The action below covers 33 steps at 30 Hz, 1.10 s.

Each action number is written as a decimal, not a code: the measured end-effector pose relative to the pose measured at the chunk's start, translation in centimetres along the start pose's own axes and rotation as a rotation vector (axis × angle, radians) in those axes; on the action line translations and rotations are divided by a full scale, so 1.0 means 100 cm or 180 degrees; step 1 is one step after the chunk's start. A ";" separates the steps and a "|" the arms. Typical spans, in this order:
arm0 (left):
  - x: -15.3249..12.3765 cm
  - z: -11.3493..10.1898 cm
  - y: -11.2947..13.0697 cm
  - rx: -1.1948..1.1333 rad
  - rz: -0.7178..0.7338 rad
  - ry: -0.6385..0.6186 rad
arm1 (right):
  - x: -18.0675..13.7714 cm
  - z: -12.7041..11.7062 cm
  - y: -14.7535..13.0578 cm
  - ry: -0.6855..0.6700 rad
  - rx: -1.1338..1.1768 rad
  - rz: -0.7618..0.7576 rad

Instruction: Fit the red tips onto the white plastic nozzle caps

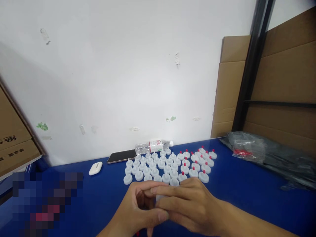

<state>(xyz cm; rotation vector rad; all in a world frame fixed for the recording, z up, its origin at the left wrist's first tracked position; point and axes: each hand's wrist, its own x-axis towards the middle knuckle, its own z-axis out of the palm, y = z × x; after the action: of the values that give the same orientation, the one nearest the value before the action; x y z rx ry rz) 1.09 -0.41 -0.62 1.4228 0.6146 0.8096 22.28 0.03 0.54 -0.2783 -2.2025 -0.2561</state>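
Note:
Near the front of the blue table, my left hand (134,205) and my right hand (195,205) meet with their fingers closed around one white plastic nozzle cap (160,197). Only a small pale patch of it shows; my fingers cover the rest. A bit of red shows below my left hand, too small to name. Just beyond my fingers stand rows of white nozzle caps (154,172). The ones on the right side, such as a red-tipped nozzle cap (203,177), carry small red tips; those on the left have bare spouts.
A water bottle (155,146) lies behind the caps against the wall. To its left are a phone (121,156) and a white earbud case (95,168). A clear bag with red pieces (247,149) rests on black plastic (278,168) at right. Cardboard (232,89) leans behind.

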 end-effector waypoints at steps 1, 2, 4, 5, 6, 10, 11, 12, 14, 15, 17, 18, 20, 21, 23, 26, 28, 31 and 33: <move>0.000 0.002 0.001 0.0098 0.0025 0.0067 | -0.001 0.001 0.002 0.0032 0.0056 0.0043; -0.001 0.003 0.003 0.0328 0.0082 0.0175 | -0.002 0.001 0.005 0.0063 0.0100 0.0081; -0.004 0.003 0.006 0.1124 0.0246 0.0606 | -0.003 -0.002 0.015 0.0136 0.0094 0.0184; -0.006 0.002 0.007 0.1614 0.0305 0.0872 | -0.004 -0.006 0.023 0.0163 -0.0007 0.0291; -0.007 0.000 0.008 0.2098 0.0360 0.1097 | -0.004 -0.012 0.033 0.0227 -0.0159 0.0435; -0.008 -0.009 0.009 0.3612 0.0932 0.1093 | -0.011 -0.044 0.090 0.0258 -0.1043 0.1701; -0.008 -0.010 0.008 0.3875 0.1145 0.0972 | -0.016 -0.052 0.106 0.0233 -0.1197 0.1935; -0.007 -0.011 0.005 0.4099 0.1302 0.0847 | -0.022 -0.059 0.121 0.0145 -0.1336 0.2159; -0.007 -0.011 0.000 0.4435 0.1436 0.0628 | -0.038 -0.070 0.148 -0.0103 -0.1609 0.2629; -0.007 -0.011 -0.003 0.4555 0.1459 0.0536 | -0.047 -0.073 0.159 -0.0269 -0.1728 0.2863; -0.007 -0.009 -0.008 0.4707 0.1504 0.0391 | -0.064 -0.078 0.175 -0.0667 -0.1867 0.3294; -0.007 -0.008 -0.009 0.4748 0.1518 0.0322 | -0.072 -0.080 0.181 -0.0845 -0.1910 0.3482; -0.006 -0.007 -0.011 0.4764 0.1480 0.0230 | -0.083 -0.082 0.188 -0.1157 -0.1957 0.3774; -0.006 -0.007 -0.012 0.4742 0.1448 0.0202 | -0.087 -0.083 0.190 -0.1285 -0.1967 0.3881; -0.005 -0.008 -0.012 0.4659 0.1410 0.0166 | -0.092 -0.083 0.193 -0.1493 -0.1965 0.4033; -0.004 -0.008 -0.010 0.4495 0.1427 0.0145 | -0.096 -0.083 0.197 -0.1693 -0.1923 0.4175; -0.003 -0.008 -0.007 0.4442 0.1420 0.0202 | -0.098 -0.082 0.198 -0.1758 -0.1885 0.4231; -0.003 -0.008 -0.007 0.4473 0.1371 0.0413 | -0.097 -0.080 0.198 -0.1707 -0.1885 0.4256; -0.002 -0.011 -0.011 0.4553 0.1363 0.0503 | -0.092 -0.080 0.194 -0.1521 -0.1968 0.4176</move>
<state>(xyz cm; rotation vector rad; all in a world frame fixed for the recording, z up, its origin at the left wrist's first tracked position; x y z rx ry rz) 0.27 0.16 -1.81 2.8741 1.1257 0.8111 39.34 15.32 -0.37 -2.1553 -1.8324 -0.1089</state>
